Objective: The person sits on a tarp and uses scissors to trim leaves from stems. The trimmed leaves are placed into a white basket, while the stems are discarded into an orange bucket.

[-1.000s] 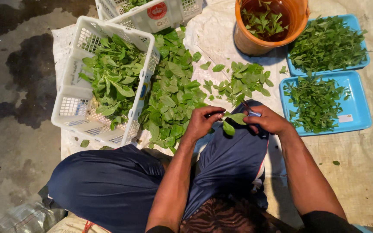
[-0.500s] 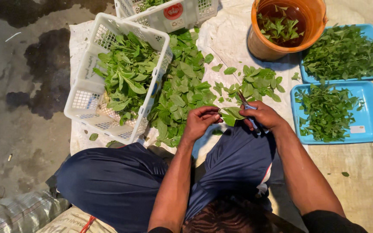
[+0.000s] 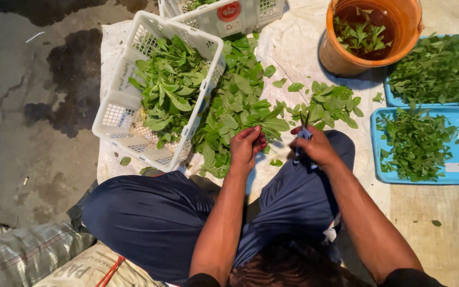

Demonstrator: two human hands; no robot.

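Upper crate (image 3: 224, 16) cut by top edge; tool in right hand (image 3: 314, 146) mostly hidden.

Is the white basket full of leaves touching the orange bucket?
Apart. The head view shows the white basket at left and the orange bucket at right, with a pile of loose leaves and pale sheet between them.

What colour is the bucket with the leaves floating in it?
Orange. The bucket shows best in the head view, at the top right.
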